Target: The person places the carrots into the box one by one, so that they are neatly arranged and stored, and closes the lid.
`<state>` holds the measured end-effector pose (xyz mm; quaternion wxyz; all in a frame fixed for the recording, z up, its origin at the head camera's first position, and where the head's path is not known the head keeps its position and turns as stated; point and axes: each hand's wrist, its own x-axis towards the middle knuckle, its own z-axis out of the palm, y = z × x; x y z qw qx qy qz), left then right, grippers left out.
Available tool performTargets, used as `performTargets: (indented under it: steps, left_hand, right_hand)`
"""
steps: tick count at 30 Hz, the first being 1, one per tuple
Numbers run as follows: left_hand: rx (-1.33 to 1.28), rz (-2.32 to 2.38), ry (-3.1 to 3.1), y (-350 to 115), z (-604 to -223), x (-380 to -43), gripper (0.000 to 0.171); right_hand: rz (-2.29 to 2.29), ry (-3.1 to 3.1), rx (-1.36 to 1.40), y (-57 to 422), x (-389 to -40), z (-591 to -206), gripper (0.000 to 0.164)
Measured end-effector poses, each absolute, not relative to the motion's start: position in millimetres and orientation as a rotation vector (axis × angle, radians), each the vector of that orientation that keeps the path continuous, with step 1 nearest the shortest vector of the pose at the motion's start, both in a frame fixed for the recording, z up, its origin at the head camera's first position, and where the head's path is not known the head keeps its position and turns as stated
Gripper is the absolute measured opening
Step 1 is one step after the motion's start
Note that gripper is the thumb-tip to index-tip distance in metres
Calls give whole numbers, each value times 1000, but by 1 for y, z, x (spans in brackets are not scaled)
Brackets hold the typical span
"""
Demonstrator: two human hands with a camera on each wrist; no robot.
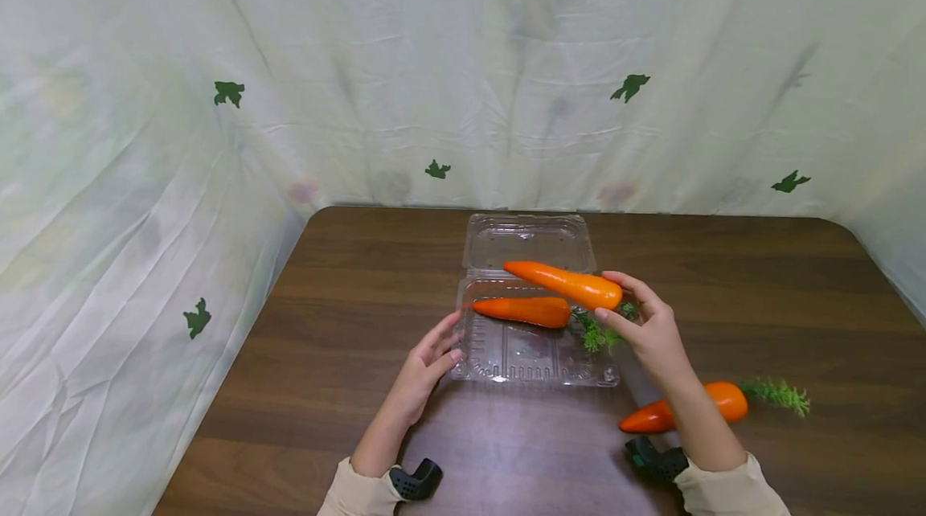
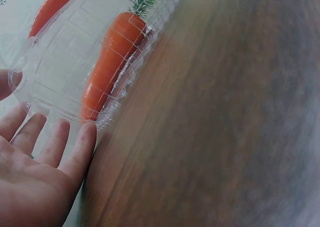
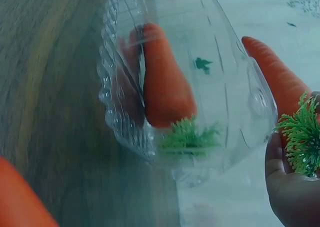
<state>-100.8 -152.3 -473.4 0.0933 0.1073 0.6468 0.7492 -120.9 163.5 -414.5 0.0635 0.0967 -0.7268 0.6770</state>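
A clear plastic clamshell container [image 1: 506, 351] lies on the table with its lid [image 1: 528, 239] folded back. Inside it rests one orange carrot [image 1: 524, 310] with green leaves, also visible through the plastic in the left wrist view. My right hand [image 1: 654, 339] pinches a second carrot [image 1: 564, 280] at its thick leafy end, above the container, its tip pointing left. The fingers of my left hand [image 1: 423, 371] are extended and touch the container's left side. A third carrot [image 1: 726, 401] lies on the table, partly hidden behind my right forearm.
The brown wooden table [image 1: 318, 355] ends at the back against a pale curtain [image 1: 405, 82] with green leaf prints. Black wrist devices sit at both cuffs.
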Motion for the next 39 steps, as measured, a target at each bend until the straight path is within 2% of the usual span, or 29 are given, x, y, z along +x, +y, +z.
performTargets:
  steps: [14, 27, 39]
  left_hand:
    - [308, 2216, 1935, -153, -474, -101, 53]
    - [308, 2213, 1937, -153, -476, -101, 52]
    - [316, 2209, 1941, -152, -475, -102, 52]
  right_hand:
    - [2046, -2302, 465, 141, -128, -422, 46]
    - [2001, -2492, 453, 130, -130, -430, 48]
    - [1846, -2634, 470, 122, -120, -401, 45]
